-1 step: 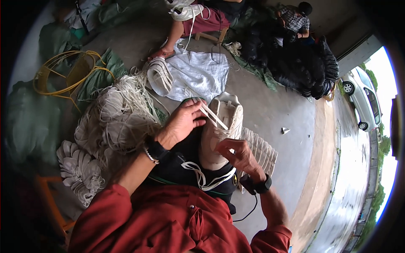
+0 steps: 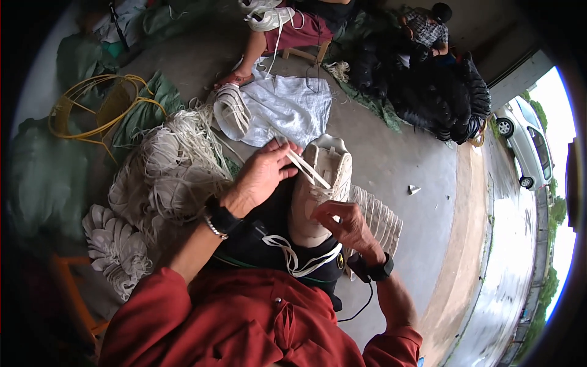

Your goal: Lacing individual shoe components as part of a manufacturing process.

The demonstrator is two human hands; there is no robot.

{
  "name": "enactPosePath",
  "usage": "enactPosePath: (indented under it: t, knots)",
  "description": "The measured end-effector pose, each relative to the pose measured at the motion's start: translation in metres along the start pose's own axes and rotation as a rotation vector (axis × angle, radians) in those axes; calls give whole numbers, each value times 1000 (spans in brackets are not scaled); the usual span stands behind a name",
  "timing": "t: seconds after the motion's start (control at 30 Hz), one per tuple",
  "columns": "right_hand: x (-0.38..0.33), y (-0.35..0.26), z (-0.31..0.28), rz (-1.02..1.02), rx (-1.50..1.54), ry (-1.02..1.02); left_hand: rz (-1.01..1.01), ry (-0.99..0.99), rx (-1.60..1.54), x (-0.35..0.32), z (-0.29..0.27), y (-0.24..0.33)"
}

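Observation:
A cream sneaker (image 2: pixel 304 215) rests on my lap, its toe toward me and its opening facing away. My left hand (image 2: pixel 262 176) is closed on a pair of white shoelace ends (image 2: pixel 298 161), drawn taut up and left from the sneaker's eyelets. Over the right side of the toe, my right hand (image 2: pixel 348 223) has its fingers bent and pressed together; what they hold, if anything, is hidden. Another white lace (image 2: pixel 299 269) lies looped across my dark-clad lap just below the toe.
Left of me lies a large heap of white laces and shoe parts (image 2: pixel 177 159). A white cloth sheet (image 2: pixel 287 104) is spread on the floor ahead. Beyond are a yellow round frame (image 2: pixel 101 131), a seated person (image 2: pixel 275 37), and a pile of black shoes (image 2: pixel 422 85).
My left hand has shifted very slightly left, still gripping the lace ends. My right hand and the sneaker look the same.

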State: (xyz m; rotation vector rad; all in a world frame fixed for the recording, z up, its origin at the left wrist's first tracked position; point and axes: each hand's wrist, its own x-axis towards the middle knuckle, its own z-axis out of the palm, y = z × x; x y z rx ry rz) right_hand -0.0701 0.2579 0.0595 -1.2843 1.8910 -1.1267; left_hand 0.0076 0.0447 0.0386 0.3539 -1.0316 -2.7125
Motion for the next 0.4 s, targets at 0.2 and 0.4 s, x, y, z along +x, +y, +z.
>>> enactPosePath:
  t: [0.2,0.4]
  knots:
    - [15,-7,-2,-241,-233,210,309,-409,104,-38,72,65]
    - [29,-42,-14,209,498,-229,263,-449,97,-25,60,78]
